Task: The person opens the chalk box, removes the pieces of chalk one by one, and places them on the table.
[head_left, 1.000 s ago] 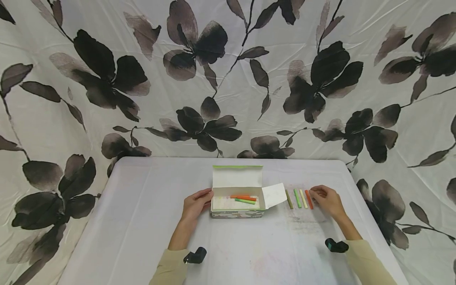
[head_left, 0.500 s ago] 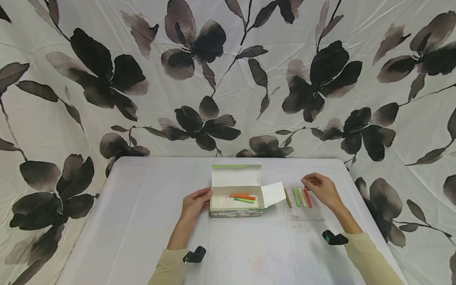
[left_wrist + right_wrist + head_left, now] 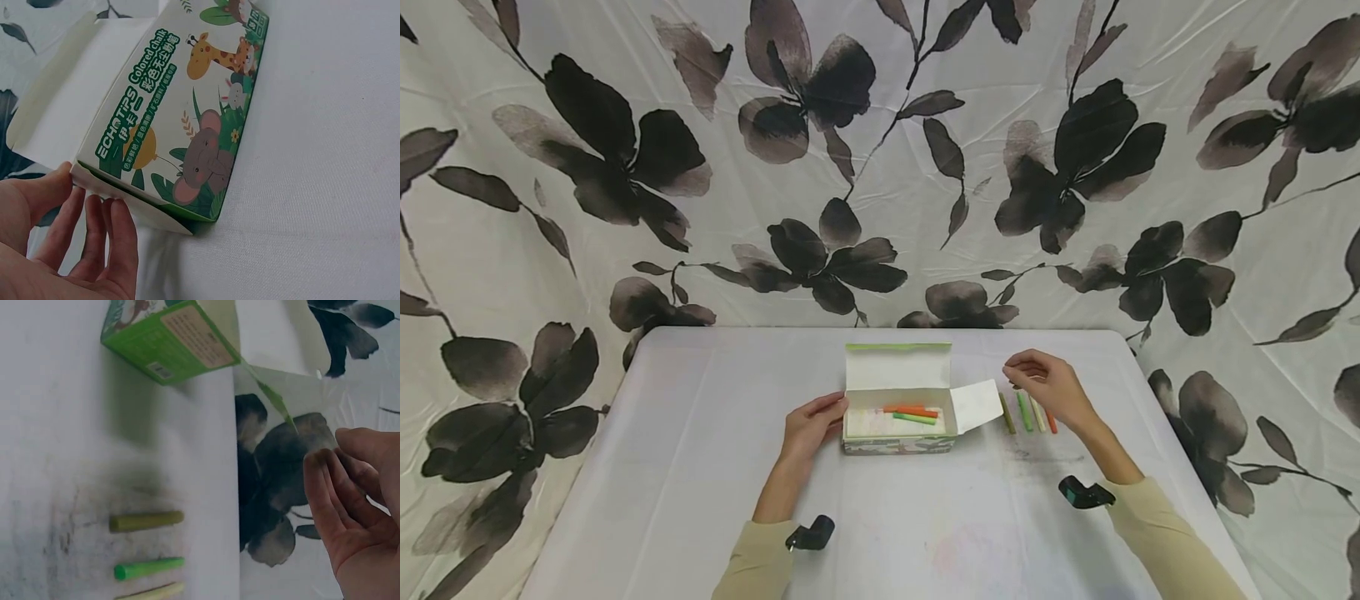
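A chalk box (image 3: pixel 897 447) printed "Colored chalk" stands open on the table, lid raised at the back and an end flap (image 3: pixel 976 406) spread to the right. Inside lie orange chalk (image 3: pixel 917 411) and a green stick (image 3: pixel 914 419). My left hand (image 3: pixel 808 429) grips the box's left end, thumb at its upper corner in the left wrist view. My right hand (image 3: pixel 1051 387), fingers loosely bent, hovers over a row of chalks: olive (image 3: pixel 1007 414), green (image 3: pixel 1025 411), pale yellow (image 3: pixel 1038 415) and orange (image 3: pixel 1052 422). Nothing shows between its fingers in the right wrist view.
A white cloth covers the table (image 3: pixel 880 533), with chalk smudges near the row. Behind the table's far edge hangs a floral curtain (image 3: pixel 940 183). A black wrist device (image 3: pixel 1086 492) sits on the right forearm, another (image 3: pixel 811 533) on the left.
My right hand has moved leftward and away from me, from beside the orange chalk to above the row. The left hand keeps its place on the box.
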Available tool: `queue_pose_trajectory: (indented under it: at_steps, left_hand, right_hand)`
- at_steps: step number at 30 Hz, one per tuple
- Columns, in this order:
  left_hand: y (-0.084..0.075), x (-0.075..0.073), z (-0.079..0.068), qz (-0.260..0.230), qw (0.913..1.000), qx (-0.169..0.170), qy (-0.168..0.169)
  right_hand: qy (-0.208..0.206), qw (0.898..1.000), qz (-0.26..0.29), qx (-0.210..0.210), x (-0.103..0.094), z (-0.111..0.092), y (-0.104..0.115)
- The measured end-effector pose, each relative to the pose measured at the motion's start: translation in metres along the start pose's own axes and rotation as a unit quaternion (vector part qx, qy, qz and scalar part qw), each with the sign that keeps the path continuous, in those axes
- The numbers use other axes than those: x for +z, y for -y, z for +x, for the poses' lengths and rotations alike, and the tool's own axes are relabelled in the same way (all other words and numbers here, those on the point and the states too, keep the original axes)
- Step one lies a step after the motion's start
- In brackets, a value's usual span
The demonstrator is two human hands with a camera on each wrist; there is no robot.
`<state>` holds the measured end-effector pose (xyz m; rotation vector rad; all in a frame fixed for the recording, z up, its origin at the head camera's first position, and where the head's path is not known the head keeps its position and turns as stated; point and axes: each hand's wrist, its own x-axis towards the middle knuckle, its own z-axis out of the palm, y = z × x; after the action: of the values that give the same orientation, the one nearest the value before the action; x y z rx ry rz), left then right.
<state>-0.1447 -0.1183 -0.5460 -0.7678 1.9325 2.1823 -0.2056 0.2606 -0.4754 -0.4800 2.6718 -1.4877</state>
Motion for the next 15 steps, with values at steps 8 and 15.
queue_pose_trajectory:
  at_steps: [8,15]
  left_hand:
    - [0.000,-0.001,0.001,0.000,1.0000,0.004,-0.008]
    - [0.002,-0.001,0.001,-0.010,0.9999,0.004,0.000]
  right_hand:
    - [0.031,0.999,0.006,-0.017,0.026,0.009,0.014]
    - [0.056,0.997,0.024,-0.038,0.054,0.015,0.021]
